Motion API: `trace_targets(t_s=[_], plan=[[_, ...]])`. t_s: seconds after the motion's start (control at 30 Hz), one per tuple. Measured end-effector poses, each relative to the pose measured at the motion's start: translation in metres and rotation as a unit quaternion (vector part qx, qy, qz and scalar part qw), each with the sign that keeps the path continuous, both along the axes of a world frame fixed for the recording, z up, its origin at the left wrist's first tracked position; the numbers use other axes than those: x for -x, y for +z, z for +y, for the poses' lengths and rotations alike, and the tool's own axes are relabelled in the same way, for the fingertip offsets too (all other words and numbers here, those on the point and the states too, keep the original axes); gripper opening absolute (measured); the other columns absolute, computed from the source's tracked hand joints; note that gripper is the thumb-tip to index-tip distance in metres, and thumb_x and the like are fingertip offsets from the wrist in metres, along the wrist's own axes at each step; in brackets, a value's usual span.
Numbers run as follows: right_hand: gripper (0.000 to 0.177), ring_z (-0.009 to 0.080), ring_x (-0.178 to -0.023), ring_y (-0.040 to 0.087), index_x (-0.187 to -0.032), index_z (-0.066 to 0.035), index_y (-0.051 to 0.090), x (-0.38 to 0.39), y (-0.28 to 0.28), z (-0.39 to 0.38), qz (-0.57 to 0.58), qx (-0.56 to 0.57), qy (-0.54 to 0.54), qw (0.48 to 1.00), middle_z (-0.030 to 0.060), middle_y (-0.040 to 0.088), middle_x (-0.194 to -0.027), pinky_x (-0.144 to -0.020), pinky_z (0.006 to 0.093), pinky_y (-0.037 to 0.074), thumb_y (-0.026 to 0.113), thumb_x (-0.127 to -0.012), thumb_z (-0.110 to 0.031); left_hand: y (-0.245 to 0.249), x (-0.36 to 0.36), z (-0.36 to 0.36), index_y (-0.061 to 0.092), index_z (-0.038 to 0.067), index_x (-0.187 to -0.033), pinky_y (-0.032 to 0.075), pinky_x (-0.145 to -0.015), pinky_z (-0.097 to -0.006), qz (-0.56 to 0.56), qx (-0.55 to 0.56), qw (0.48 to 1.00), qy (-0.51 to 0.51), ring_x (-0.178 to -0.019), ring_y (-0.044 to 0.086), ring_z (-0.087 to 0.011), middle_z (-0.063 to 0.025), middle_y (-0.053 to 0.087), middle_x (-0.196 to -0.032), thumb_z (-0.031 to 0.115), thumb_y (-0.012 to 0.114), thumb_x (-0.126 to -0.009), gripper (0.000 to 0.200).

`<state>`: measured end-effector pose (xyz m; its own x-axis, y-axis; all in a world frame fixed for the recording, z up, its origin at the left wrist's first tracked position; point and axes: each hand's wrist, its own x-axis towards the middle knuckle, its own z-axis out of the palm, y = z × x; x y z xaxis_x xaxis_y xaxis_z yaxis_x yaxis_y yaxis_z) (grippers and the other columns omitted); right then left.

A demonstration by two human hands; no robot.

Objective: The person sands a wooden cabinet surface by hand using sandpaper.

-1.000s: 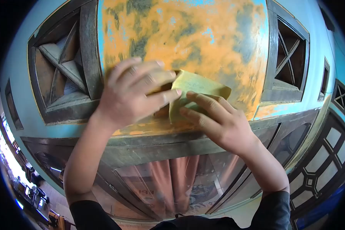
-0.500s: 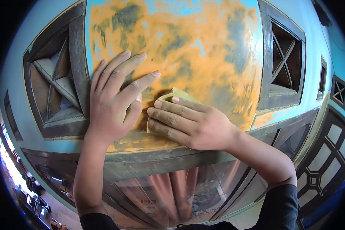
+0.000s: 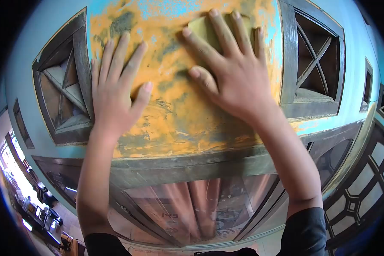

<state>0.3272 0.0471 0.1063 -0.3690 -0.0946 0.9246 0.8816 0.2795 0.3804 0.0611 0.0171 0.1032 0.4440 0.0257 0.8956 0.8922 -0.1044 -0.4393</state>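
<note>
My right hand [image 3: 230,72] presses a yellowish sheet of sandpaper [image 3: 200,27] flat against the orange, patchy wall panel [image 3: 179,111], high up near its top edge. Only a corner of the sandpaper shows past my fingers. My left hand [image 3: 115,85] lies flat and spread on the same panel to the left, holding nothing. Blue and dark grey paint patches show through the orange surface around both hands.
Dark wooden vent frames with crossed slats sit left [image 3: 62,94] and right [image 3: 313,55] of the panel in a light blue wall. A grey wooden lintel [image 3: 187,166] runs below, with glass and a pink curtain [image 3: 192,205] beneath. A street scene shows at far lower left.
My right hand has slid the sandpaper from the lower middle of the panel up to its top. My left hand let go of the sheet and now rests flat, fingers pointing up.
</note>
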Motion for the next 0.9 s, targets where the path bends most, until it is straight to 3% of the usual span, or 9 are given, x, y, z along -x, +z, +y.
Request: trace_targets(t_s=[0.1, 0.3, 0.33, 0.37, 0.53, 0.63, 0.8, 0.83, 0.9], plan=[[0.062, 0.0382, -0.152, 0.032, -0.156, -0.034, 0.045, -0.001, -0.019, -0.003, 0.003, 0.012, 0.019, 1.0, 0.0083, 0.038, -0.164, -0.12, 0.0702, 0.021, 0.05, -0.099, -0.057, 0.026, -0.005, 0.009, 0.042, 0.027, -0.159, 0.016, -0.124, -0.061, -0.002, -0.038, 0.999, 0.008, -0.155, 0.025, -0.037, -0.0086, 0.031, -0.169, 0.038, 0.056, -0.097, 0.065], [0.062, 0.035, -0.151, 0.033, -0.156, -0.028, 0.045, 0.002, -0.005, 0.0, 0.035, -0.008, 0.021, 0.999, 0.0058, 0.04, -0.163, -0.119, 0.07, 0.021, 0.053, -0.098, -0.048, 0.04, -0.011, 0.02, 0.039, 0.031, -0.161, 0.014, -0.125, -0.0621, -0.004, -0.084, 0.996, 0.008, -0.157, 0.023, -0.0364, -0.0046, 0.029, -0.17, 0.042, 0.049, -0.104, 0.059], [0.062, 0.0369, -0.154, 0.028, -0.16, -0.029, 0.039, 0.004, 0.004, -0.003, 0.042, -0.002, 0.017, 0.999, 0.0082, 0.036, -0.166, -0.123, 0.0655, 0.015, 0.05, -0.101, -0.045, 0.04, -0.012, 0.019, 0.039, 0.031, -0.16, 0.014, -0.125, -0.0615, -0.007, -0.083, 0.996, 0.011, -0.157, 0.024, -0.0358, -0.0043, 0.029, -0.17, 0.042, 0.048, -0.104, 0.058], [0.064, 0.0408, -0.158, 0.015, -0.165, -0.018, 0.024, 0.005, 0.018, -0.005, 0.021, 0.032, -0.032, 0.999, 0.0162, 0.02, -0.171, -0.126, 0.0626, 0.007, 0.03, -0.108, -0.047, 0.04, -0.012, 0.019, 0.039, 0.031, -0.16, 0.014, -0.125, -0.0608, -0.01, -0.084, 0.996, 0.014, -0.157, 0.024, -0.0352, -0.004, 0.029, -0.17, 0.042, 0.048, -0.104, 0.058], [0.061, 0.0366, -0.154, 0.028, -0.16, -0.028, 0.04, 0.018, 0.002, 0.002, 0.075, -0.019, -0.014, 0.997, 0.0083, 0.035, -0.166, -0.123, 0.0647, 0.015, 0.049, -0.102, -0.045, 0.029, -0.009, 0.017, 0.041, 0.03, -0.16, 0.014, -0.126, -0.058, -0.015, -0.067, 0.998, -0.003, -0.156, 0.024, -0.0344, -0.0041, 0.031, -0.169, 0.04, 0.047, -0.104, 0.057], [0.06, 0.0362, -0.152, 0.032, -0.157, -0.03, 0.044, 0.012, -0.027, 0.001, 0.077, 0.001, -0.006, 0.997, 0.0072, 0.037, -0.165, -0.12, 0.0699, 0.02, 0.053, -0.099, -0.043, 0.019, -0.008, 0.014, 0.042, 0.03, -0.159, 0.015, -0.126, -0.0575, -0.02, -0.063, 0.998, -0.008, -0.156, 0.025, -0.0345, -0.0042, 0.032, -0.169, 0.039, 0.048, -0.104, 0.057], [0.054, 0.0363, -0.154, 0.028, -0.159, -0.028, 0.042, 0.018, 0.01, 0.003, 0.085, -0.024, -0.012, 0.996, 0.0084, 0.034, -0.167, -0.124, 0.0609, 0.015, 0.043, -0.106, -0.04, 0.013, -0.008, 0.012, 0.042, 0.03, -0.159, 0.016, -0.126, -0.0576, -0.02, -0.059, 0.998, -0.008, -0.155, 0.027, -0.0345, -0.0042, 0.033, -0.168, 0.039, 0.049, -0.103, 0.057], [0.061, 0.0397, -0.158, 0.016, -0.164, -0.017, 0.029, 0.028, 0.025, -0.014, 0.108, 0.044, -0.061, 0.991, 0.017, 0.022, -0.17, -0.126, 0.0616, 0.009, 0.033, -0.108, -0.041, 0.013, -0.008, 0.011, 0.042, 0.03, -0.159, 0.016, -0.126, -0.0576, -0.021, -0.06, 0.998, -0.004, -0.155, 0.027, -0.0345, -0.0042, 0.033, -0.168, 0.039, 0.049, -0.103, 0.057], [0.06, 0.0392, -0.158, 0.016, -0.163, -0.016, 0.031, 0.033, 0.035, -0.008, 0.12, 0.053, -0.058, 0.99, 0.0174, 0.023, -0.17, -0.126, 0.0595, 0.01, 0.035, -0.108, -0.039, 0.012, -0.008, 0.011, 0.042, 0.03, -0.159, 0.017, -0.126, -0.0578, -0.023, -0.061, 0.998, -0.003, -0.155, 0.028, -0.0346, -0.0042, 0.034, -0.168, 0.038, 0.049, -0.103, 0.057]])
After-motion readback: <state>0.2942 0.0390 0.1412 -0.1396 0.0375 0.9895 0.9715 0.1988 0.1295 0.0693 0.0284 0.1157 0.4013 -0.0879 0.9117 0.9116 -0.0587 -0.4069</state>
